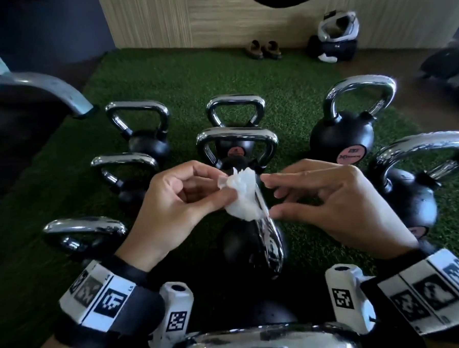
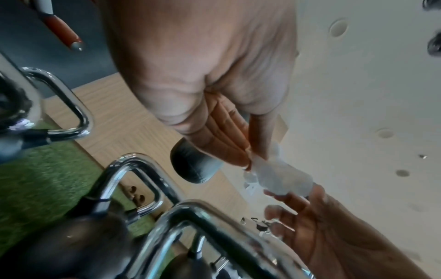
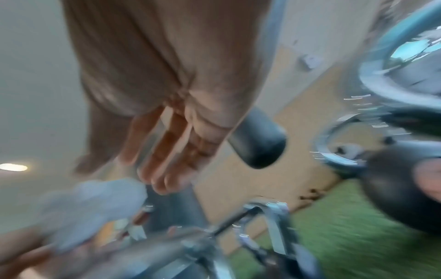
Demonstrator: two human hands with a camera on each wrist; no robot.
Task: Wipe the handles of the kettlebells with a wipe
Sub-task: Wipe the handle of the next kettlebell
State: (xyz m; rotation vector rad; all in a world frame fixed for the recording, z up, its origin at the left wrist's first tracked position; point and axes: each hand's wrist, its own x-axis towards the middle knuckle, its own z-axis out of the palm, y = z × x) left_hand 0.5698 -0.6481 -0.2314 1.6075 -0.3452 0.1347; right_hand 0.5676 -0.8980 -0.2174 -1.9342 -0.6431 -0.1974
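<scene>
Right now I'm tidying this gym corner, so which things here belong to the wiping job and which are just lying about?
Belongs to the job:
- wipe, pinched in the left hand
- right hand, open beside it
- kettlebells with chrome handles

Just lying about:
- pair of shoes by the wall
- helmet on a dark bag

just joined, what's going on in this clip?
A person crouches over a cluster of chrome-handled kettlebells on green turf. The left hand pinches a crumpled white wipe just above the handle of the nearest kettlebell. The right hand hovers beside the wipe, fingers loosely extended, not gripping it. Whether any handle is already wiped cannot be told.
</scene>
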